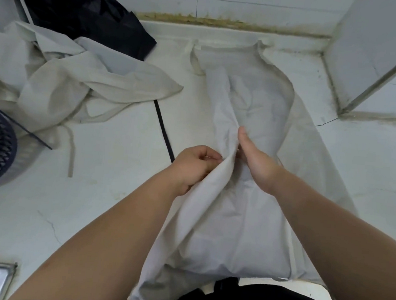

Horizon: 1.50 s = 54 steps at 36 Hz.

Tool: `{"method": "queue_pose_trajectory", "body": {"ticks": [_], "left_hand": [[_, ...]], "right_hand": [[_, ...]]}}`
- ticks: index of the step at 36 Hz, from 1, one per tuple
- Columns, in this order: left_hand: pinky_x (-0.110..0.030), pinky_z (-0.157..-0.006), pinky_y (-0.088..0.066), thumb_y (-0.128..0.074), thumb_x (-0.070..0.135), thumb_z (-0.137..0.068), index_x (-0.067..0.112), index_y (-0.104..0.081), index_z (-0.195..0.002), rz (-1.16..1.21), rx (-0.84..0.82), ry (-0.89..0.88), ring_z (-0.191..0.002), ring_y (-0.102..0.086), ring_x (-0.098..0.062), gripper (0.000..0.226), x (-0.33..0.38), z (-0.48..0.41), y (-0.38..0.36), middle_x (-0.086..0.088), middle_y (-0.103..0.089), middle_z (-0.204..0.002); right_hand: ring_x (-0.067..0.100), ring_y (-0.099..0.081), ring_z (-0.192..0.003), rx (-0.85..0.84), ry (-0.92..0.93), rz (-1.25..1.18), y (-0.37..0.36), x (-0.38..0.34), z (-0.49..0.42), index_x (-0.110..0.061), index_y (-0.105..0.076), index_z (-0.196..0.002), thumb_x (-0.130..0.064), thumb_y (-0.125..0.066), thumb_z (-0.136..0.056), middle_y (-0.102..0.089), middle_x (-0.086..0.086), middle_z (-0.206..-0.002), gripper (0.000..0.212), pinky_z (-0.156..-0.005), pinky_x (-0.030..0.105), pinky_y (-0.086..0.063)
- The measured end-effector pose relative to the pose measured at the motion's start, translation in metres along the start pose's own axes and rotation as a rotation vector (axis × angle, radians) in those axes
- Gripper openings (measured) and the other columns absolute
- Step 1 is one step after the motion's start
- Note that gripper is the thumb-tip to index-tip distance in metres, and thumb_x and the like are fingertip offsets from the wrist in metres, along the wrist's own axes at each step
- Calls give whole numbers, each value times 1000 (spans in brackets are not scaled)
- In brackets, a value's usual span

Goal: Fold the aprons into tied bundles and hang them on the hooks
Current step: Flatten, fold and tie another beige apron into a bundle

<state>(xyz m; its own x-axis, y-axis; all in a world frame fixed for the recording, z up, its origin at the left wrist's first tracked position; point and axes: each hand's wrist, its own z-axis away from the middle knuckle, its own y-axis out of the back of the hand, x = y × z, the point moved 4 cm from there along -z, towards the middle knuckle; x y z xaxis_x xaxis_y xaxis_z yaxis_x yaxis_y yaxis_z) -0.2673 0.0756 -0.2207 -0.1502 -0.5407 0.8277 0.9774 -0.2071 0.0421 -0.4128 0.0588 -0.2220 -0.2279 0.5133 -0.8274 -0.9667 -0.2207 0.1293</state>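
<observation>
White cotton, limp and creased: the apron (233, 223) lies lengthwise on the pale counter (93, 200). Its narrower end points towards the wall and its near end hangs off the front edge against the person. The left hand (192, 167) pinches a raised fold of the cloth between thumb and curled fingers, lifting the left side up and over. The right hand (255, 161) is flat with the thumb straight, set edge-on into the crease just beside that fold; the cloth partly hides its fingertips.

This looks like the first lengthwise fold. To do it well, the right hand should pin the crease line firmly. The left should carry its edge across, parallel to the far side, so the strip comes out even. Then smooth the cloth from the middle outward. The ties are best kept free of the fold, since they will bind the bundle. A second apron (79, 86) lies crumpled to the left, well apart. No hooks are in view.
</observation>
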Motion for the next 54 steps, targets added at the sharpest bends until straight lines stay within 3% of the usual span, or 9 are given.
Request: {"method": "queue_pose_trajectory", "body": {"ticks": [7, 14, 19, 25, 34, 40, 46, 49, 54], "left_hand": [[-27, -68, -45, -53, 19, -96, 21, -57, -83, -128, 218, -53, -75, -53, -13, 14, 8, 3, 31, 3, -61, -85], [-19, -67, -30, -41, -2, -89, 9, -54, -94, -495, 767, -348, -80, -46, -20, 17, 41, 29, 104, -7, -48, -97], [-17, -74, -33, -45, 17, -99, 12, -56, -110, -497, 644, -434, -82, -51, -14, 16, 43, 39, 102, 1, -50, -105], [-23, -59, -50, -58, 8, -89, 3, -62, -88, -33, 377, 264, -67, -57, -19, 7, -23, 38, 120, -11, -67, -80], [-28, -86, -52, -51, 69, -81, 23, -62, -120, -33, -220, 252, -85, -64, -15, 61, -11, 46, 59, 1, -69, -101], [-27, -76, -57, -61, 24, -90, 12, -63, -115, 212, -261, 146, -88, -67, -17, 28, 0, 46, 46, -5, -70, -102], [-30, -70, -54, -63, -9, -75, 10, -64, -94, 114, 491, 4, -77, -64, -23, 27, 8, 35, 100, -11, -68, -94], [-30, -89, -50, -55, -5, -78, 17, -59, -116, -66, 879, -126, -92, -59, -19, 44, 13, 47, 135, 0, -61, -101], [-25, -91, -44, -67, 14, -84, 26, -41, -139, -31, 764, -241, -102, -56, -11, 62, 15, 53, 136, 11, -54, -115]], "right_hand": [[18, -33, -138, -6, -44, 253, -12, -4, -4, -30, -47, -138, -67, -18, -92, -40, -5, -145, 66, -116, 32, -19], [32, -6, -145, -9, -7, 1082, -19, 6, -11, -29, -2, -151, -62, -47, -87, -1, 11, -158, 85, -116, 34, -9], [38, -22, -138, 71, -35, 1193, -31, 4, -16, -34, -8, -150, -49, -43, -94, -10, 14, -154, 67, -115, 40, -16], [33, -25, -139, 159, -20, 1192, -42, -15, -7, -32, -12, -150, -16, -46, -91, -13, 12, -154, 70, -112, 39, -21], [17, -30, -140, -175, 14, 322, -69, -17, 2, -37, -20, -149, -64, -48, -83, -27, -8, -154, 77, -115, 35, -25], [13, -40, -134, -205, -32, 270, -64, -5, 0, -52, -26, -142, -87, -51, -56, -38, -15, -148, 96, -112, 40, -32], [15, -13, -146, -114, -39, 415, -53, -4, 2, -34, -17, -150, -71, -41, -84, -12, -7, -159, 79, -119, 38, -15], [22, -12, -146, -66, -57, 631, -43, -3, 2, -34, -13, -151, -71, -53, -77, -5, -3, -160, 92, -118, 40, -17], [39, -17, -139, -13, -63, 1101, -34, 2, 1, -35, -9, -150, -58, -62, -80, -7, 10, -155, 90, -112, 41, -25]]}}
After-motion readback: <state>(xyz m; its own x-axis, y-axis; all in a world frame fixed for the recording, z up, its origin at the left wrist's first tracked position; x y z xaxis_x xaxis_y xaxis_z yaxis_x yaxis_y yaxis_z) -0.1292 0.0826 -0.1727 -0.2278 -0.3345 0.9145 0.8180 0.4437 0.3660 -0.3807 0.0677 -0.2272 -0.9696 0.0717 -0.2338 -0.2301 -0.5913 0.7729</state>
